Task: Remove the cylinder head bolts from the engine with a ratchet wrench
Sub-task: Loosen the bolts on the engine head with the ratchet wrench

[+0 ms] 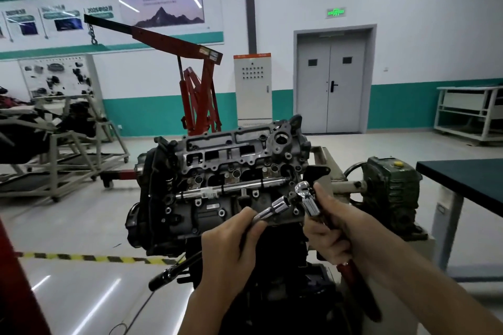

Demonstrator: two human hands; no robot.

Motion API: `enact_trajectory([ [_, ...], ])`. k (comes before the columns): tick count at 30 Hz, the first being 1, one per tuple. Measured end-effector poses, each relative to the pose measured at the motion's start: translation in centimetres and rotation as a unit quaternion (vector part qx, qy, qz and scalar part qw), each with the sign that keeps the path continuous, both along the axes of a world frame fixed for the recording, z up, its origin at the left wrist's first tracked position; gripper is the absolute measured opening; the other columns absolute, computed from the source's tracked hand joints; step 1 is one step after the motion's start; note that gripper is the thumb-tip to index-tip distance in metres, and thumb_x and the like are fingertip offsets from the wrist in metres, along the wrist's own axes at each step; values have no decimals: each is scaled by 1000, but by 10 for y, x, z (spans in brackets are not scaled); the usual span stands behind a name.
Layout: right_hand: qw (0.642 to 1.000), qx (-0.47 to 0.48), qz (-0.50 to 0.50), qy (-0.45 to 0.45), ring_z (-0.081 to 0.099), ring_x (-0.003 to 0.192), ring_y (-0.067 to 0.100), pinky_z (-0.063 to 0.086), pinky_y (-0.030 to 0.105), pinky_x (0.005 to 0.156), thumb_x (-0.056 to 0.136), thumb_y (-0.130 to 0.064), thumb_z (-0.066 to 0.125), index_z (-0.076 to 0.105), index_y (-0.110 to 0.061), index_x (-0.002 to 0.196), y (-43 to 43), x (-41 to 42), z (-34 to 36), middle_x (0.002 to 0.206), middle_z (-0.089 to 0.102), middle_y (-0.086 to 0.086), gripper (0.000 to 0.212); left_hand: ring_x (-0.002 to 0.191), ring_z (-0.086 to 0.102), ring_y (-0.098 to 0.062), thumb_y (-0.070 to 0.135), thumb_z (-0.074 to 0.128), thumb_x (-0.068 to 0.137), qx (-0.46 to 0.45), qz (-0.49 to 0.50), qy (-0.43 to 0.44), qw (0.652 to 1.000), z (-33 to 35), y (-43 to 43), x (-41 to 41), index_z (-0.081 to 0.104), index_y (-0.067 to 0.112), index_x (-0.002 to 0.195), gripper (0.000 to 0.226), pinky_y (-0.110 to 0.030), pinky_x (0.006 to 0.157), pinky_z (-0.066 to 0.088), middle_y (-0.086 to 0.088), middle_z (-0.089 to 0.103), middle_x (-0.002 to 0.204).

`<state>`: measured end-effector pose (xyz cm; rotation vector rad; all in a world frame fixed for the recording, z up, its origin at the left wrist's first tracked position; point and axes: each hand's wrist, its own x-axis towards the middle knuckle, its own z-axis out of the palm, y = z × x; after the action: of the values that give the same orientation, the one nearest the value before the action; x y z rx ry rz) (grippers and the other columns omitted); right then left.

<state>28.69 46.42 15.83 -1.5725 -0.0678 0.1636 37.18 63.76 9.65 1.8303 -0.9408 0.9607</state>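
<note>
The dark grey engine (217, 171) stands on its stand in the middle, its cylinder head (236, 149) open toward me. In front of it my right hand (330, 226) grips a chrome ratchet wrench (309, 198) just below its head; the red handle (353, 283) runs down past my wrist. My left hand (231, 247) holds a chrome socket extension (275, 208), its socket end pointing up at the ratchet head, close to it. A long chrome bar (231, 187) lies across the head.
A black-handled tool (174, 270) sticks out below the engine on the left. The stand's green gearbox (392, 187) sits at right, beside a dark-topped table (468, 179). A red engine crane (196, 90) stands behind. Yellow-black floor tape (81, 257) runs at left.
</note>
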Motion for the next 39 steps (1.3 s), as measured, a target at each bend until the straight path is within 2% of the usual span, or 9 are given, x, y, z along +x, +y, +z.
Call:
enact_trajectory([
  [5,1000,7,15,18,15,38,6,15,17,33,63,-79,54,39,-18,53,-2,6,-3,51,19,-6,63,48,37,3,34,47,93,-6,9,-17,1000,-3,-1,5,43,26,76,19,-16,45,30,24,35,57],
  [9,991,60,84,91,21,32,5,23,16,29,50,-80,64,41,-19,54,-5,10,-4,46,25,-9,65,51,43,-2,31,50,91,-6,33,-70,997,-6,-2,11,47,25,80,13,-20,44,35,15,50,60],
  [16,981,112,102,119,17,39,6,17,18,34,76,-75,40,36,-20,56,1,2,0,50,18,-8,59,59,35,5,36,41,99,-2,46,-138,989,-1,-3,15,49,22,83,22,-17,45,33,12,53,64],
  [20,982,113,81,125,11,42,8,9,20,38,81,-72,27,32,-19,56,13,-5,3,51,14,-6,58,54,36,1,36,40,100,-8,32,-146,989,0,-5,15,49,21,82,25,-21,42,32,11,52,61],
  [24,983,119,68,121,9,44,8,7,22,39,79,-72,27,30,-18,57,19,-7,6,53,11,-5,59,53,37,-1,32,41,99,7,31,-167,985,3,-3,19,48,20,82,22,-22,41,32,10,51,62],
  [28,977,173,111,60,12,42,8,12,21,37,82,-72,30,34,-18,61,25,-11,9,53,15,-5,59,55,44,-7,34,35,101,12,28,-184,982,21,-3,23,47,18,86,25,-26,43,36,5,55,65],
  [33,962,235,111,-81,15,39,8,10,20,35,80,-56,52,48,-15,64,32,-19,16,53,24,-5,44,58,44,-13,32,33,102,-42,-29,-186,981,52,-12,19,46,16,86,26,-28,49,35,-1,52,69],
  [37,962,214,60,-157,13,40,10,10,20,36,79,-53,55,49,-16,62,34,-24,22,52,24,-5,42,64,44,-22,26,34,102,-62,-68,-182,979,72,-25,19,51,4,81,35,-34,55,37,-6,50,72],
  [39,964,202,36,-172,11,41,9,8,20,37,81,-55,51,49,-16,60,37,-23,26,52,21,-4,45,67,44,-23,17,39,99,-70,-84,-163,981,74,-31,23,53,0,81,29,-35,59,38,-6,50,75],
])
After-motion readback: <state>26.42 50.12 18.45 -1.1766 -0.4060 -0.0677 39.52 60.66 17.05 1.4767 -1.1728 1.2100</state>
